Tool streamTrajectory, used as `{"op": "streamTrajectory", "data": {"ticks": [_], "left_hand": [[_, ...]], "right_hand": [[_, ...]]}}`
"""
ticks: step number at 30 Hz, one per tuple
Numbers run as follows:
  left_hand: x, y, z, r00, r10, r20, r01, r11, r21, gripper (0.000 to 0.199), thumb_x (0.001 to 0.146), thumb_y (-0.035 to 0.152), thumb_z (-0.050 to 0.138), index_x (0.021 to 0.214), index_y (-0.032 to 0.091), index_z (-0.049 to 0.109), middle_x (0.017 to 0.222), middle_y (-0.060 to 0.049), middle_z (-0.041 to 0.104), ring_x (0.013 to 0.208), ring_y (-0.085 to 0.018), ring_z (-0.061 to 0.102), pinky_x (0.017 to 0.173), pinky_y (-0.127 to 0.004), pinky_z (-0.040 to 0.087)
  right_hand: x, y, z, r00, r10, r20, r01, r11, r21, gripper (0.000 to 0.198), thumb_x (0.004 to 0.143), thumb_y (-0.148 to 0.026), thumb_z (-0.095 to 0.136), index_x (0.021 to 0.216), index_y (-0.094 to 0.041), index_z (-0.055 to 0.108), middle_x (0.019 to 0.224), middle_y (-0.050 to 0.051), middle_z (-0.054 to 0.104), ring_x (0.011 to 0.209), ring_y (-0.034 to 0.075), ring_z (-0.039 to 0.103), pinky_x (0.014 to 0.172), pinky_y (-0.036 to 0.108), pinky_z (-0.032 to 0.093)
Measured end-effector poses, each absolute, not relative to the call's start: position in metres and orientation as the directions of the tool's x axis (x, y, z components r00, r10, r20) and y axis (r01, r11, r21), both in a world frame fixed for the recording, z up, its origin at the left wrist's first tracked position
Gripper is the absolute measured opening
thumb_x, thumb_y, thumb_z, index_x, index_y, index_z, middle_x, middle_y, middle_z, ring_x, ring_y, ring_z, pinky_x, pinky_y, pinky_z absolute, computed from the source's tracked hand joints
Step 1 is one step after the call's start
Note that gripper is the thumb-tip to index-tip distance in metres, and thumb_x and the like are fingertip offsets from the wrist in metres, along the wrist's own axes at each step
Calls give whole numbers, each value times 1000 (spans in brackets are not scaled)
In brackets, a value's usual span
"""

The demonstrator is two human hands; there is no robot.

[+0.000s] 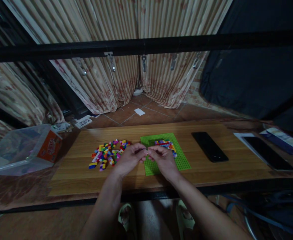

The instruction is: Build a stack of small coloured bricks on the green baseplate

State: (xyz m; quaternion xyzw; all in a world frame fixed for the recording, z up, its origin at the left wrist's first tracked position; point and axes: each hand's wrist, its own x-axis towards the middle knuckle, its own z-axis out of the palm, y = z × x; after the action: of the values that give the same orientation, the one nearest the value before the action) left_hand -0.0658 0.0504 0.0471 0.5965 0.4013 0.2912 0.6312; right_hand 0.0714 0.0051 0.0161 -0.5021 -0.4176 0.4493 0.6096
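My left hand [131, 158] and my right hand [163, 159] meet over the left part of a green studded baseplate [182, 162]. Both hands are closed, with thumbs and fingertips pinched together at one spot. Whatever is between the fingertips is too small or too hidden to make out. Behind my right hand, a patch of multicoloured toy bricks [164, 142] sits on the baseplate, partly covered by that hand. To the left of my left hand, a loose pile of small coloured toy bricks [108, 152] is spread over the wooden board.
The wooden board [73, 173] lies on a table. A black phone [209, 146] rests right of the baseplate, and another dark flat device [268, 153] lies farther right. At the left stands a clear plastic box [23, 153] with an orange label. A black bar [161, 46] crosses beyond the table.
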Motion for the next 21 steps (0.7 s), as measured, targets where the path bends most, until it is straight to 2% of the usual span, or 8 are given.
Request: {"op": "streamTrajectory", "data": {"ticks": [6, 15, 18, 21], "left_hand": [[-63, 45, 49, 512, 841, -172, 152, 108, 982, 24, 75, 37, 61, 77, 14, 57, 61, 3, 53, 53, -7, 46, 52, -20, 38], [-60, 45, 51, 489, 851, -192, 60, 186, 981, 22, 71, 34, 63, 77, 14, 57, 65, 2, 55, 53, -7, 46, 52, -21, 37], [-59, 46, 48, 457, 866, -204, 79, 189, 979, 19, 72, 32, 61, 76, 14, 56, 64, 2, 54, 51, -6, 45, 51, -21, 36], [-59, 47, 45, 455, 868, -201, 131, 158, 979, 16, 73, 30, 59, 74, 14, 56, 62, 3, 54, 49, -6, 44, 50, -21, 35]], "right_hand": [[73, 2, 21, 236, 969, 68, -126, 100, -987, 23, 67, -41, 72, 75, -19, 71, 61, -1, 66, 53, 11, 56, 53, 25, 48], [89, -1, 29, 227, 974, 15, -198, 61, -978, 24, 65, -38, 73, 81, -20, 73, 61, -1, 66, 54, 11, 58, 55, 24, 48], [105, -1, 31, 252, 968, 23, -151, 63, -987, 27, 66, -38, 73, 87, -20, 73, 70, 1, 69, 58, 11, 59, 58, 25, 49], [126, -3, 32, 298, 953, 57, -20, 66, -998, 31, 68, -40, 71, 91, -20, 73, 83, 4, 72, 62, 13, 61, 59, 27, 50]]}}
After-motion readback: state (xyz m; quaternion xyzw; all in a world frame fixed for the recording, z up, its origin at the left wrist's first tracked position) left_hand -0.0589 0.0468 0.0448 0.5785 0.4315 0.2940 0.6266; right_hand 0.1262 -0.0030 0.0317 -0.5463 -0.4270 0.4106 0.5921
